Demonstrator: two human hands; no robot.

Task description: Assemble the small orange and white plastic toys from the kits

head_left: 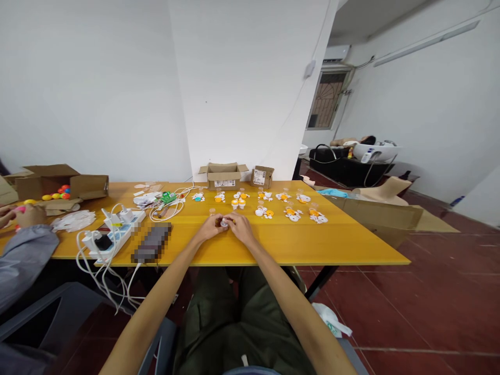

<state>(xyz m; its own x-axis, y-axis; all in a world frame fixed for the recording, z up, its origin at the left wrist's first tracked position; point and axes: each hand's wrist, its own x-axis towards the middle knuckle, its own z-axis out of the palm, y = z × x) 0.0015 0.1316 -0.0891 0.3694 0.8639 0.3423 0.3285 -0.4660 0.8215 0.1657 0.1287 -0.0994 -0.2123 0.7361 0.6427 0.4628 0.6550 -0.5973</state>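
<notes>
Near the front of the wooden table (273, 247), my left hand (210, 228) and my right hand (241, 229) meet with fingers closed around a small white round piece (224, 223). Its exact kind is too small to tell. Just behind my left hand is a small clear cup (212, 212), partly hidden. Beyond my hands, two white-and-orange cup-shaped pieces (238, 203) stand side by side. To the right lie small piles of white discs (259, 212) and orange rings (269, 214), several with a clear cup (313, 207) beside them.
Two cardboard boxes (222, 177) stand against the wall. On the left are a power strip (121, 234) with trailing cables, a pixelated dark object (153, 242) and green packaging (167, 197). Farther left, a co-worker's hand (31, 215) holds something pink beside an open box (89, 186).
</notes>
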